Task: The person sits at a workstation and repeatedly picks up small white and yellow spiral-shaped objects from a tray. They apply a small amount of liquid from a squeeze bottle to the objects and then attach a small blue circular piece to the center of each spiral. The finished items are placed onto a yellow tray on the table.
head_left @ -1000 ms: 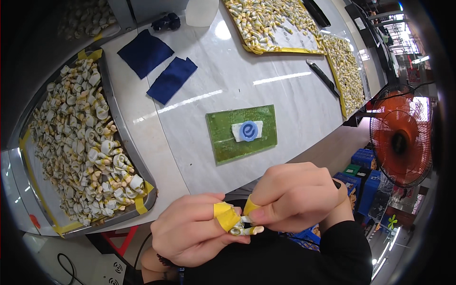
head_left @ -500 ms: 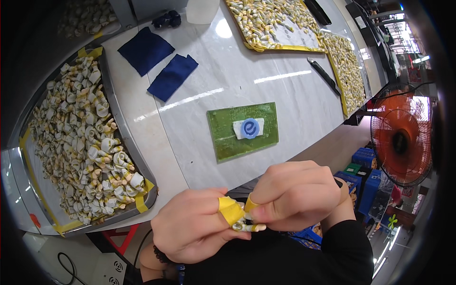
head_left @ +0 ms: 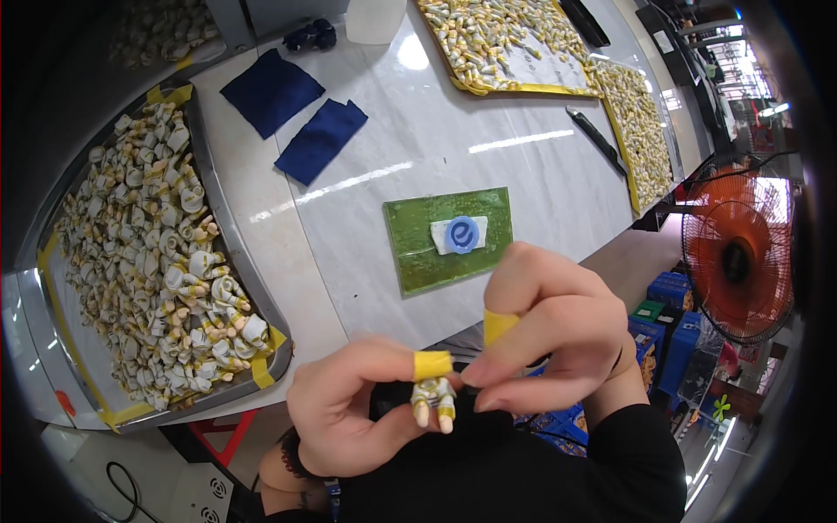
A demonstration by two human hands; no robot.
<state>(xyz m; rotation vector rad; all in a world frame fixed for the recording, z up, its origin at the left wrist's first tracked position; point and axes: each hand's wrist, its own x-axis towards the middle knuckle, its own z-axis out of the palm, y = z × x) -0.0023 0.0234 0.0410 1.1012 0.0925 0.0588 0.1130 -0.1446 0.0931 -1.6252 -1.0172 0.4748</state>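
Observation:
My left hand [head_left: 362, 410] pinches a small white and yellow toy figure [head_left: 433, 401] between thumb and forefinger, legs pointing down, close to my chest. Yellow tape wraps the left forefinger just above the figure. My right hand [head_left: 554, 336] sits right beside it, its fingertips touching the figure's upper side, and it too has yellow tape on one finger. Both hands hover off the near edge of the white table [head_left: 410, 148].
A metal tray [head_left: 235, 261] heaped with several similar figures lies at left. A green mat [head_left: 418, 253] with a white and blue round piece [head_left: 460, 234] sits mid-table. Two blue cloths [head_left: 296, 109], yellow-edged trays [head_left: 523, 52] of parts and an orange fan [head_left: 737, 261] are around.
The hands have stayed together on the small figure; it has turned so its legs now hang down, and the fingers have shifted slightly around it.

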